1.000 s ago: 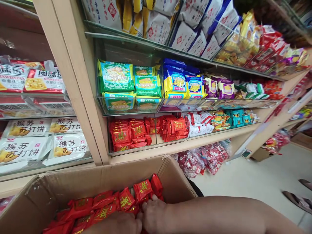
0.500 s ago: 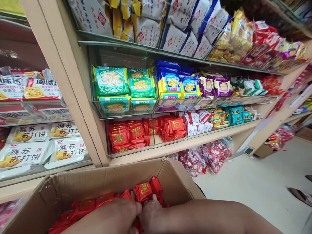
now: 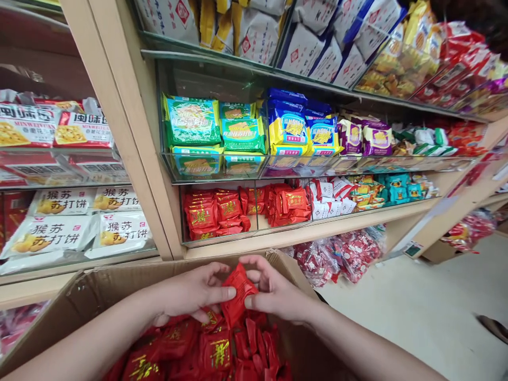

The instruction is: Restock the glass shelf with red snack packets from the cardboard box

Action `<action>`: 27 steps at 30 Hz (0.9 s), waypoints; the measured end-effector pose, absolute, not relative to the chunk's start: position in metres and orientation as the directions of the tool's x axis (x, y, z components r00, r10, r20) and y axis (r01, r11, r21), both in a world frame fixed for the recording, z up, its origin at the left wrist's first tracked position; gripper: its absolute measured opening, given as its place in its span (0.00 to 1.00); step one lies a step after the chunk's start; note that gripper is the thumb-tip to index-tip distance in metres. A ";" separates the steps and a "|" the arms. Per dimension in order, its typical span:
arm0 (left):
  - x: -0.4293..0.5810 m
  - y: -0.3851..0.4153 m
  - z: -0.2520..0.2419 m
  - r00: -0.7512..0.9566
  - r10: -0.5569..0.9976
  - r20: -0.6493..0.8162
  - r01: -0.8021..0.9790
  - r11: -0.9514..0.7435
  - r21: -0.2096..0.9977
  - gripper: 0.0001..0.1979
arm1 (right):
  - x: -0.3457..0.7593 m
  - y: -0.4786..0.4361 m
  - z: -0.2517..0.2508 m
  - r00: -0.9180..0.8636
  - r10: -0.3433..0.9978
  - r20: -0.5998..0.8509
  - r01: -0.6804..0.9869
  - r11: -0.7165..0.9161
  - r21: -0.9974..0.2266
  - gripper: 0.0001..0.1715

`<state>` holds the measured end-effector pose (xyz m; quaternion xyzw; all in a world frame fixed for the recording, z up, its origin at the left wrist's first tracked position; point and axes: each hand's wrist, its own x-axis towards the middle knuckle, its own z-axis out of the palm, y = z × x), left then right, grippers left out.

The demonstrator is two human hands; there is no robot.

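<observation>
Red and glossy, with small dark print, the held packet (image 3: 239, 297) sits over the carton (image 3: 115, 281), toward six o'clock in the view, its long axis running roughly twelve to six. The left hand (image 3: 192, 292) at nine and right hand (image 3: 275, 296) at three, half-curled, grip it with thumbs on its face. Half a second ago both were down among the heaped packets (image 3: 216, 352).

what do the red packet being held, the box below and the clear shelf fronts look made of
Red packet: thin, shiny film, probably plastic, given its creases and highlights. Box: matt brown, likely cardboard, by its creased walls. Shelf fronts: smooth, transparent, reflective, possibly glass or acrylic.
</observation>
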<state>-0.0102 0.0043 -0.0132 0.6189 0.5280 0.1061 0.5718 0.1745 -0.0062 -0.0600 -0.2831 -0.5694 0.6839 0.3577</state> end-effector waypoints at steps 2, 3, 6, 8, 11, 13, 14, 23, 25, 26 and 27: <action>-0.002 0.004 -0.014 0.466 0.781 -0.416 0.357 0.264 0.896 0.23 | 0.177 -0.008 -0.054 -0.531 0.846 0.051 -0.301 -0.132 -0.945 0.35; 0.003 0.004 -0.015 0.452 0.821 -0.347 0.293 0.231 0.928 0.21 | 0.178 -0.008 -0.052 -0.507 0.861 0.036 -0.336 -0.158 -0.928 0.34; 0.015 0.004 -0.020 0.363 0.922 -0.132 0.195 0.064 0.979 0.17 | 0.175 -0.005 -0.050 -0.425 0.902 -0.076 -0.391 -0.259 -0.883 0.23; 0.020 0.004 -0.022 0.324 0.945 -0.049 0.169 -0.007 0.986 0.16 | 0.171 0.001 -0.051 -0.356 0.926 -0.125 -0.369 -0.262 -0.892 0.21; 0.022 0.004 -0.024 0.279 0.960 -0.032 0.174 -0.018 0.985 0.17 | 0.164 0.009 -0.053 -0.213 0.974 -0.072 -0.299 -0.135 -0.945 0.21; 0.021 0.003 -0.024 0.273 0.961 -0.036 0.168 -0.011 0.986 0.19 | 0.161 0.013 -0.052 -0.155 0.988 -0.012 -0.273 -0.054 -0.961 0.21; 0.021 0.002 -0.024 0.270 0.962 -0.040 0.159 -0.003 0.987 0.20 | 0.160 0.014 -0.051 -0.146 0.989 0.018 -0.260 -0.021 -0.965 0.21; 0.025 0.000 -0.008 0.024 0.996 -0.088 -0.112 0.090 0.990 0.26 | 0.158 0.031 -0.027 -0.202 0.975 0.092 -0.198 0.051 -0.979 0.19; 0.025 0.000 -0.010 -0.025 0.997 -0.077 -0.202 0.071 0.977 0.20 | 0.152 0.034 -0.029 -0.166 0.980 0.112 -0.217 0.075 -0.973 0.18; 0.024 0.000 -0.012 -0.048 0.997 -0.064 -0.222 0.052 0.974 0.17 | 0.149 0.034 -0.032 -0.142 0.980 0.142 -0.221 0.109 -0.969 0.18; 0.023 0.000 -0.015 -0.069 0.996 -0.049 -0.216 0.034 0.976 0.16 | 0.146 0.034 -0.034 -0.117 0.977 0.178 -0.214 0.150 -0.965 0.18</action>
